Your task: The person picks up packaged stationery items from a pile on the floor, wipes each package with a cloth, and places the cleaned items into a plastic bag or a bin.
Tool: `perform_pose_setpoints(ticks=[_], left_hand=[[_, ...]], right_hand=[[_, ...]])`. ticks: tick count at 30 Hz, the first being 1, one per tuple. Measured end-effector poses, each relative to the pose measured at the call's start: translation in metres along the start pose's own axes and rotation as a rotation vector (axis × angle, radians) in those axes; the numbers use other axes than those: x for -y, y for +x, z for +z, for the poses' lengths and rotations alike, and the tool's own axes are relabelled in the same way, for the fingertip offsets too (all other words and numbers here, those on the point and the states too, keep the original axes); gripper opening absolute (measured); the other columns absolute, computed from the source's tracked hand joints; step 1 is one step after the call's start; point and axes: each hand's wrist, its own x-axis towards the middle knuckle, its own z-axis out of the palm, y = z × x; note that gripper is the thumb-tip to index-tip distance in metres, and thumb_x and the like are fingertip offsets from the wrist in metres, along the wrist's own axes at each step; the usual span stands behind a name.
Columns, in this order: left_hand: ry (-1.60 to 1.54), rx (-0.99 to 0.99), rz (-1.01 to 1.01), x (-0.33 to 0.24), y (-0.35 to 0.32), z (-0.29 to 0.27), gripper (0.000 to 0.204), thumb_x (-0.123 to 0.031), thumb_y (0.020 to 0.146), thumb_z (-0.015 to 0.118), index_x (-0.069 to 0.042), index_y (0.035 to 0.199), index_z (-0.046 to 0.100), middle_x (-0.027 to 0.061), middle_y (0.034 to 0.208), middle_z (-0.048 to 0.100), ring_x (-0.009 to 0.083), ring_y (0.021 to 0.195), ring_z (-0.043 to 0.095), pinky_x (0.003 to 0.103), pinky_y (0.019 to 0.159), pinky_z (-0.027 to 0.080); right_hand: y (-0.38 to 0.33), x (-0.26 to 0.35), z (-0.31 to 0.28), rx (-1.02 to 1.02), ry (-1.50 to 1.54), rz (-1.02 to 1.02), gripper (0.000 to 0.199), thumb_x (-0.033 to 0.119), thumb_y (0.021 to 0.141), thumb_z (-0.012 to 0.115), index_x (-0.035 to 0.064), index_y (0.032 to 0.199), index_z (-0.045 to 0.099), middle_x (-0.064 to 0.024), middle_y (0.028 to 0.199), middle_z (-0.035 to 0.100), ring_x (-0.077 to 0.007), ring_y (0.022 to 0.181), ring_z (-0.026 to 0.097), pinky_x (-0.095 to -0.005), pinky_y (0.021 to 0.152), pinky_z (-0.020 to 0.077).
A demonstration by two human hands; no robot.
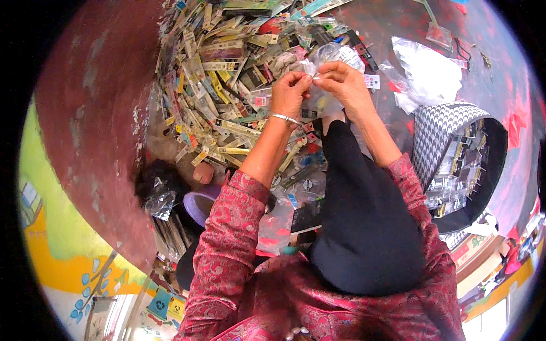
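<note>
Left hand (290, 94), right hand (346, 85) pinched tight on clear plastic (309, 66); packet pile (219, 79) crowds left, floor (391, 116) gap right before checked basket (433, 133).

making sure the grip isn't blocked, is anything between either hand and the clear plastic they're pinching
Nothing visible: the left hand and right hand both pinch the clear plastic directly.

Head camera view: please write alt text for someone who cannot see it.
A bare left hand and right hand pinch translucent, whitish plastic. A heap of narrow, multicoloured flat packages lies mostly to their left; a black-and-white houndstooth bin holds clear packets at right.
</note>
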Motion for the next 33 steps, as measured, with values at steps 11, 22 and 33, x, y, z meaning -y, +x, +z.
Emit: perform_pose_setpoints(ticks=[11, 22, 33], left_hand=[[-0.011, 0.063, -0.146, -0.009, 0.002, 0.0, 0.014, -0.014, 0.082, 0.058, -0.001, 0.084, 0.057, 0.0019, 0.071, 0.056, 0.0089, 0.06, 0.052, 0.021, 0.055, 0.045], [0.137, 0.07, -0.101, -0.014, 0.001, -0.003, 0.012, -0.012, 0.079, 0.061, -0.001, 0.083, 0.058, 0.0018, 0.067, 0.056, 0.008, 0.055, 0.052, 0.019, 0.049, 0.044], [0.059, 0.052, -0.163, -0.016, 0.0, 0.003, 0.012, -0.01, 0.08, 0.059, 0.001, 0.081, 0.058, 0.0015, 0.068, 0.056, 0.0077, 0.055, 0.051, 0.018, 0.049, 0.043]], right_hand=[[-0.009, -0.007, 0.012, -0.288, -0.689, -0.456, 0.01, 0.005, 0.062, 0.061, 0.0046, 0.069, 0.053, 0.0004, 0.068, 0.053, -0.0091, 0.06, 0.048, -0.0232, 0.055, 0.0388], [-0.001, -0.001, 0.008, -0.172, -0.765, -0.551, 0.012, 0.004, 0.063, 0.058, 0.0021, 0.075, 0.054, -0.0051, 0.069, 0.056, -0.0139, 0.061, 0.052, -0.0266, 0.057, 0.0423], [-0.005, -0.002, 0.013, -0.315, -0.702, -0.411, 0.011, 0.003, 0.063, 0.057, 0.0062, 0.074, 0.056, -0.0036, 0.069, 0.056, -0.0167, 0.061, 0.052, -0.0272, 0.054, 0.0411]])
